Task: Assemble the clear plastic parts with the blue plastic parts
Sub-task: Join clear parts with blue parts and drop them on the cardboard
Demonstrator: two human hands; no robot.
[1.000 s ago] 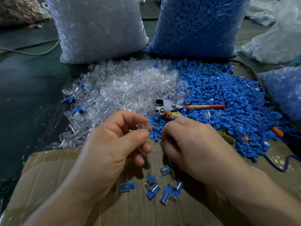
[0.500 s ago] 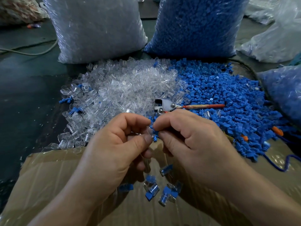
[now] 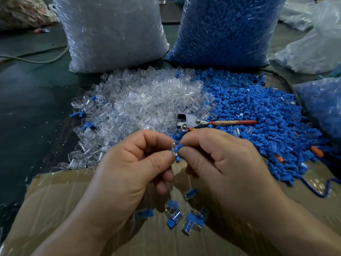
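We pinch the clear part [image 3: 173, 150] in our left hand [image 3: 129, 174], the blue part [image 3: 178, 148] in our right hand [image 3: 221, 167]; both look light, stiff, slippery; we'd grip their sides

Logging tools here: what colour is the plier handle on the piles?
Red, worn to tan midway, on the pliers; the head view shows it.

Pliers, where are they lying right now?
In the head view the pliers lie near the centre, just beyond the right hand, where the clear pile meets the blue pile. Their red handle points right.
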